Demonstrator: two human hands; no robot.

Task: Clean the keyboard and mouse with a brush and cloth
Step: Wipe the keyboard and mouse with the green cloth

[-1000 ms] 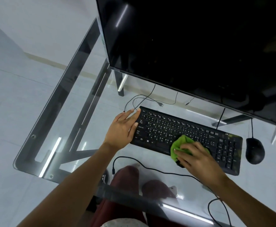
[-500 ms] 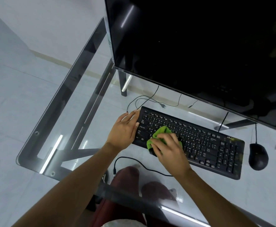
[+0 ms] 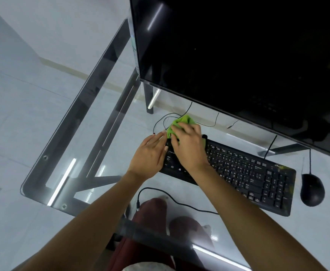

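A black keyboard [image 3: 244,173] lies on the glass desk [image 3: 93,145], slanting from upper left to lower right. My right hand [image 3: 188,147] presses a green cloth [image 3: 181,123] onto the keyboard's far left corner, fingers curled over the cloth. My left hand [image 3: 150,155] rests with straight fingers against the keyboard's left end. A black mouse [image 3: 312,189] sits to the right of the keyboard, apart from both hands. No brush is in view.
A large dark monitor [image 3: 238,55] stands right behind the keyboard and overhangs it. Thin black cables [image 3: 172,198] run across the glass near the front edge and behind the keyboard. My knees show beneath the glass.
My right hand has swept the green cloth leftward along the keyboard, from its middle to the far left corner. My left hand has stayed at the keyboard's left end.
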